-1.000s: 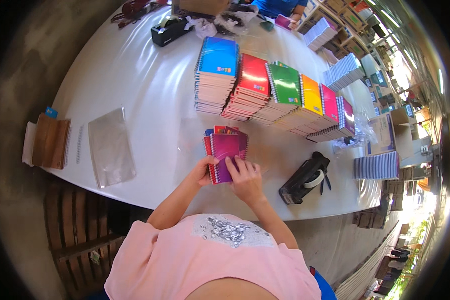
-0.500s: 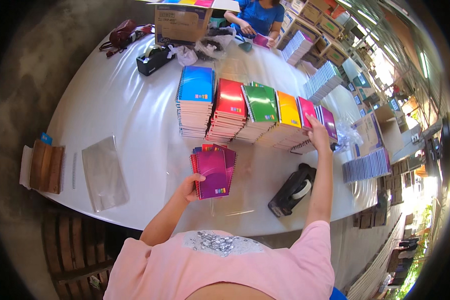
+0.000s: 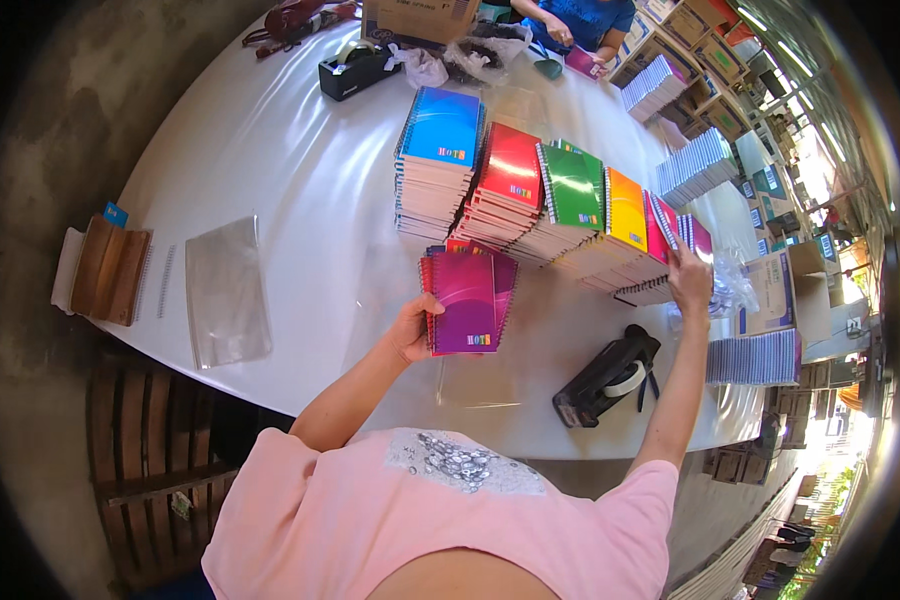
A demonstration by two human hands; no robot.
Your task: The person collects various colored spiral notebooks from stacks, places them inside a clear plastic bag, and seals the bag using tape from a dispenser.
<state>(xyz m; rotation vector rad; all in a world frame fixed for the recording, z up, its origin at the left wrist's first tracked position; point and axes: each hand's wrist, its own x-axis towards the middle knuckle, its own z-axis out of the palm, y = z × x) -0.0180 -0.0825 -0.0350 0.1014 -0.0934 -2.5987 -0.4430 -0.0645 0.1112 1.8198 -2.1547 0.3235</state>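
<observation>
My left hand is closed on a small fanned bunch of spiral notebooks, thumb on top. A purple notebook lies uppermost, with red and other covers showing behind it. Reaching far right, my right hand has its fingers closed at the near end of a pink notebook on its stack. The purple stack is just beyond, partly covered by this hand. Further left in the row stand stacks of yellow, green, red and blue notebooks.
A black tape dispenser sits near my right forearm; another tape dispenser stands farther back. Clear plastic sleeves lie at left beside a brown wooden holder. Across the table a person in blue handles a notebook. More notebook stacks line the right.
The view has shifted, so the table's things sit farther right and higher. My right hand stays at the pink stack, where the top notebook looks slightly shifted. The left still holds its bunch.
</observation>
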